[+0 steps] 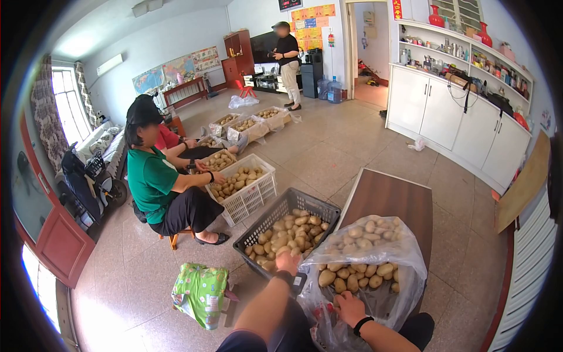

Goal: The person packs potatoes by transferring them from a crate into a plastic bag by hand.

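Note:
Many potatoes (296,226) fill a dark grey plastic crate (239,240) on the floor in front of me. My left hand (287,262) touches the potatoes at the crate's near edge; its fingers are too blurred to tell what they hold. To the right, a clear plastic bag (413,252) lies open on a dark brown board (390,196), with more potatoes (355,276) inside. My right hand (350,308) rests at the bag's near edge, just below the potatoes, fingers bent; what lies under its fingertips is hidden.
A person in green (151,176) sits at the left beside a white crate (252,196). Another seated person is behind, near more boxes of potatoes (246,126). Someone stands (288,64) farther back. A green bag (200,293) is at lower left; white cabinets (446,111) line the right.

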### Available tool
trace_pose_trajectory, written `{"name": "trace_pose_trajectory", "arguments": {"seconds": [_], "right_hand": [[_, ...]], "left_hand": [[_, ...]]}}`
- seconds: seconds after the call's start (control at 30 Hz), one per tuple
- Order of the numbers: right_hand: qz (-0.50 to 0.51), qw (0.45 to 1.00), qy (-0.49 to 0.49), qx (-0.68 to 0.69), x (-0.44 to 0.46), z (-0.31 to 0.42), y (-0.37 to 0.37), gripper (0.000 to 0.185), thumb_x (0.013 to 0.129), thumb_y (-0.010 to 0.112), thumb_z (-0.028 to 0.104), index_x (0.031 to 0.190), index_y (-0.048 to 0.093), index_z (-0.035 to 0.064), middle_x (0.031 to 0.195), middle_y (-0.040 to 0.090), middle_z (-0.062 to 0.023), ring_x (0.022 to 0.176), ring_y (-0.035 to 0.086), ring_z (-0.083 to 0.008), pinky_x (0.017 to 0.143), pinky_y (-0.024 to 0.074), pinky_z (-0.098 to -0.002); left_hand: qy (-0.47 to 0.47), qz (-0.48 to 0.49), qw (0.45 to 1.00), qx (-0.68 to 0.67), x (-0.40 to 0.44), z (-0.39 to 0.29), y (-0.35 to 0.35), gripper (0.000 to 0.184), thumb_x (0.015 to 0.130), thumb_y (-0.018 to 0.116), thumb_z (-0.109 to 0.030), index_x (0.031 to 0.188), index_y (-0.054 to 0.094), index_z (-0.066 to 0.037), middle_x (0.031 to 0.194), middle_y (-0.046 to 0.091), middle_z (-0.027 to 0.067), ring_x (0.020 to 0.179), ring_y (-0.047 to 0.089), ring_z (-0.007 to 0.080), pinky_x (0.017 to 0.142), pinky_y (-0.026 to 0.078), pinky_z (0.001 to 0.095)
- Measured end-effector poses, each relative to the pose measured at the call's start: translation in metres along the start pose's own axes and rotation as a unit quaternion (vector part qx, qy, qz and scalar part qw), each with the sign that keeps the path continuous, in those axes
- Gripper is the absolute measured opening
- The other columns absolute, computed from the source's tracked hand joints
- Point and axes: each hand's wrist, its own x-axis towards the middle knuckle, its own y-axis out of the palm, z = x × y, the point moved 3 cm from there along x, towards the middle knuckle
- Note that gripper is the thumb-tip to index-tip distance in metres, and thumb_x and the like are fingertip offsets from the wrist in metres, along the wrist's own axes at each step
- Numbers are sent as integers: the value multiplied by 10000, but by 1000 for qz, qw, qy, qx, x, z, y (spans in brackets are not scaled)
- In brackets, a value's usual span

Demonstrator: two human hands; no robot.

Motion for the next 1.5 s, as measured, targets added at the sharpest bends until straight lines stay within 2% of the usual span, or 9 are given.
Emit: {"name": "trace_pose_trajectory", "arguments": {"seconds": [0.17,0.27,0.33,0.47,0.53,0.87,0.93,1.17,1.5], "right_hand": [[8,1000,6,-3,1,0,1,335,800,693,304,1089,607,158,1128,547,-93,900,631,-321,746,525,-431],[12,1000,9,-4,1,0,1,339,798,696,301,1092,606,157,1129,548,-91,905,631,-318,745,527,-430],[17,1000,12,-5,1,-1,3,343,797,697,300,1094,605,156,1129,548,-91,910,630,-317,745,527,-429],[12,1000,11,-2,0,-2,6,342,793,703,299,1087,609,153,1127,547,-92,925,626,-316,743,528,-428],[6,1000,9,0,0,-1,4,340,792,704,298,1084,610,151,1127,546,-92,928,625,-317,743,529,-429],[-8,1000,5,-9,0,-2,6,339,790,699,324,1069,605,155,1108,541,-90,909,626,-316,726,530,-433],[-6,1000,7,-12,-1,-1,5,339,789,699,323,1068,603,156,1106,541,-90,902,627,-316,721,530,-433],[-9,1000,8,-20,-5,-5,6,364,782,706,303,1093,582,159,1112,529,-94,882,626,-316,710,529,-433],[-8,1000,4,-15,-5,-7,9,399,767,713,266,1123,564,163,1099,525,-103,896,621,-324,718,524,-436]], "left_hand": [[-59,15,992,-113,0,2,5,327,821,698,-301,831,594,9,845,645,183,875,635,377,761,520,439],[-142,59,985,-73,-5,-16,16,257,916,547,-149,1145,513,-38,984,543,136,764,587,283,717,579,400],[-292,-110,922,-228,-27,-56,29,242,917,543,-144,1123,509,-21,936,538,139,755,586,281,714,581,407],[-250,-35,938,-237,-23,-46,28,233,916,542,-140,1106,506,-11,884,529,142,752,585,279,713,584,414],[-288,-63,923,-247,-24,-47,29,319,904,573,-94,1175,447,18,1104,476,155,924,599,370,745,593,442],[-278,-57,931,-229,-30,-56,33,297,890,575,-66,1155,458,-2,1096,470,144,893,599,365,739,590,453],[-260,-63,940,-211,-34,-64,36,236,900,562,-107,1094,510,17,828,502,127,765,601,278,722,597,407],[-265,-27,940,-213,-44,-80,46,191,860,546,-77,1023,498,10,893,502,120,780,604,297,703,599,412],[-276,35,942,-188,-47,-79,53,253,876,548,-108,1087,462,3,1002,484,126,777,604,302,667,588,399]]}}
